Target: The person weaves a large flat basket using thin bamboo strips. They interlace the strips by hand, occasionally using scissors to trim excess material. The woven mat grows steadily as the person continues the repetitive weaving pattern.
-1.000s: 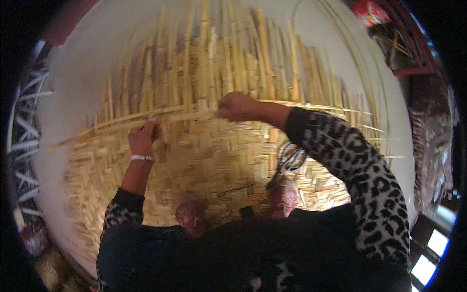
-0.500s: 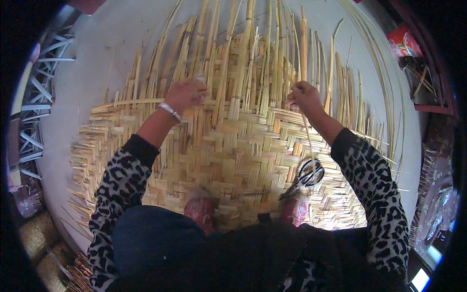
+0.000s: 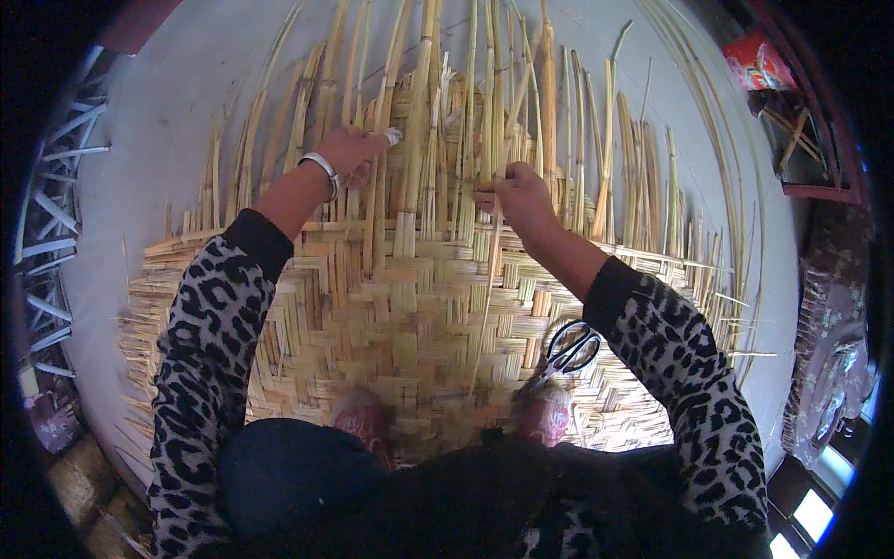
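Note:
A mat [image 3: 410,321] of pale, flattened reed strips in a twill weave lies on the floor, its loose strips fanning out toward the far side. My right hand [image 3: 521,200] is closed on a long reed strip [image 3: 488,289], which slants above the woven part with its lower end toward me. Over the loose upright strips at left centre, my left hand [image 3: 349,156] has its fingers curled; what they hold, if anything, is hidden. Something white [image 3: 394,137] shows at its fingertips. Black-handled scissors [image 3: 572,348] rest on the mat beside my right foot.
My feet in red-and-white shoes [image 3: 363,424] stand on the mat's near part. A rack of pale metal bars [image 3: 58,219] lines the left side. At the right are a dark red wooden frame [image 3: 819,191] and a patterned cloth [image 3: 819,373]. Long thin reeds [image 3: 722,121] lie beyond the mat.
My right hand has moved left across the mat, and the strip it holds now stands out in front of the others. The view has shifted slightly; my left hand sits a little higher among the strips.

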The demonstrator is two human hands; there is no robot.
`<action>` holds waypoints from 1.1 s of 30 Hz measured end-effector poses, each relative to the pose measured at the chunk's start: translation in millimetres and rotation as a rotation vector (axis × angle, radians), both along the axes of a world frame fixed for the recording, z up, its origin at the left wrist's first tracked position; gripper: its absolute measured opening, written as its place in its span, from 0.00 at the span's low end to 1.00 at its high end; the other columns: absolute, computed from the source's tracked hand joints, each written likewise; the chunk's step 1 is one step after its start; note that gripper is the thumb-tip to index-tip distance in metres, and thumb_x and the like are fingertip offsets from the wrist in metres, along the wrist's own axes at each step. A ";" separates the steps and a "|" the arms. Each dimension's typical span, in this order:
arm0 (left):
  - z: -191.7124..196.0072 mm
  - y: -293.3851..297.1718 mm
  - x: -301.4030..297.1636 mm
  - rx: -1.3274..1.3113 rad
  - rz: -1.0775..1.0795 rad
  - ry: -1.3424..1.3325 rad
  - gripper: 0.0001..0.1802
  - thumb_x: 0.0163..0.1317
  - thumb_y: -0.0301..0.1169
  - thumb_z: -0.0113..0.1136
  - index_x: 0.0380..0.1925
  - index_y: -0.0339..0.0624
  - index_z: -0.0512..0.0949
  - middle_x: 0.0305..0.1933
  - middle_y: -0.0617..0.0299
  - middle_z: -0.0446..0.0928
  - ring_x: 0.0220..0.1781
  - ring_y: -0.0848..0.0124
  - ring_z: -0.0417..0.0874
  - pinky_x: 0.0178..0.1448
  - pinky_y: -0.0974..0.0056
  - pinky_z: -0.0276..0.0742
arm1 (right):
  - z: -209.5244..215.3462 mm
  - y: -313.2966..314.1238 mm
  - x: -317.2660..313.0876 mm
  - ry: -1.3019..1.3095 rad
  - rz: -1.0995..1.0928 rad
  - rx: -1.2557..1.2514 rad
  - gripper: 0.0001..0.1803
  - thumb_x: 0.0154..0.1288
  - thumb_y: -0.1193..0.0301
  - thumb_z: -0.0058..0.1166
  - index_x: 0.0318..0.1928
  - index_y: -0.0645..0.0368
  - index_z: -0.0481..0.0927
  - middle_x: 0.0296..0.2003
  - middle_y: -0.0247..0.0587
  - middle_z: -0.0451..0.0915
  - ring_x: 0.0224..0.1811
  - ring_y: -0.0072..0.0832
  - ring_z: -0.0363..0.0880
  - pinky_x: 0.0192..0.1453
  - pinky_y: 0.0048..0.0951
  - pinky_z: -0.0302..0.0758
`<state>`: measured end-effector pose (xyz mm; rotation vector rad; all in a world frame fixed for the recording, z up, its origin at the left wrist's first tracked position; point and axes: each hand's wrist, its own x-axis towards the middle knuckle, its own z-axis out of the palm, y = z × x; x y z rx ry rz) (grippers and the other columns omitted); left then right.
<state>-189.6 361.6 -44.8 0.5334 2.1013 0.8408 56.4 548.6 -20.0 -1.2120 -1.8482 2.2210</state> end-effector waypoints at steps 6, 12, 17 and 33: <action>30.7 17.8 15.1 0.115 0.194 -0.213 0.24 0.56 0.50 0.65 0.34 0.38 0.78 0.26 0.59 0.79 0.24 0.68 0.79 0.23 0.63 0.72 | -28.7 -1.0 -25.8 -0.104 0.098 0.429 0.12 0.69 0.75 0.43 0.50 0.66 0.66 0.38 0.52 0.80 0.35 0.35 0.83 0.33 0.34 0.79; 44.2 24.5 16.5 0.126 0.167 -0.559 0.26 0.49 0.50 0.72 0.34 0.37 0.80 0.28 0.58 0.80 0.23 0.68 0.78 0.26 0.61 0.73 | 2.1 -2.1 -25.2 -0.017 -0.026 -0.002 0.13 0.68 0.75 0.41 0.50 0.69 0.67 0.41 0.52 0.80 0.37 0.32 0.80 0.35 0.30 0.76; 57.5 34.4 25.3 0.104 0.042 -0.472 0.32 0.51 0.50 0.72 0.44 0.34 0.77 0.35 0.59 0.80 0.26 0.69 0.79 0.31 0.60 0.75 | 13.6 -7.9 -27.1 -0.031 -0.052 0.018 0.10 0.69 0.73 0.42 0.45 0.66 0.68 0.38 0.49 0.79 0.35 0.31 0.78 0.33 0.29 0.75; 40.7 44.6 47.4 0.282 0.091 -0.731 0.28 0.61 0.48 0.63 0.55 0.42 0.75 0.49 0.62 0.79 0.43 0.73 0.81 0.46 0.64 0.79 | 11.1 1.3 -20.0 -0.067 0.160 -0.057 0.16 0.70 0.69 0.48 0.54 0.62 0.70 0.35 0.41 0.81 0.31 0.28 0.81 0.33 0.30 0.80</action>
